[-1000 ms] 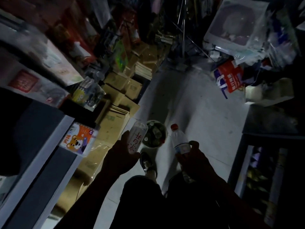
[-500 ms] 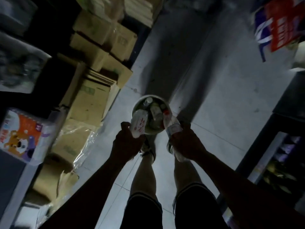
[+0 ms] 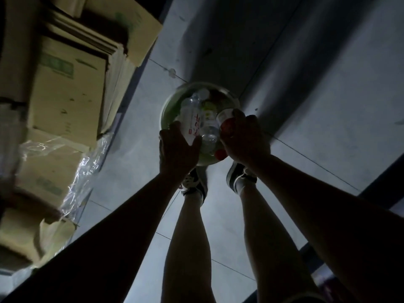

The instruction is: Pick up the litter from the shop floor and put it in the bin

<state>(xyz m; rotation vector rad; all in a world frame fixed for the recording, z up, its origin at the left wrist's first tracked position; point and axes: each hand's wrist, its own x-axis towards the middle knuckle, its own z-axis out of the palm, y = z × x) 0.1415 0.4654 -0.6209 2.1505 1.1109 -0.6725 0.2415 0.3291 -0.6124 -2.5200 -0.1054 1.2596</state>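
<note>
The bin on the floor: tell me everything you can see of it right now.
The bin is a round, pale green container, apparently plastic, standing upright on the grey floor just ahead of the person's shoes. Its open mouth shows clear plastic bottles and other litter piled near the rim. The left hand holds a white labelled bottle over its near edge; the right hand holds another item over the right side.

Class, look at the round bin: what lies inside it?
The bin holds clear plastic bottles and crumpled litter. Its near part and bottom are covered by the left hand and right hand.

Red characters on white bottle [image 3: 192,122] label, unreadable; carton [image 3: 65,90] print illegible.
</note>
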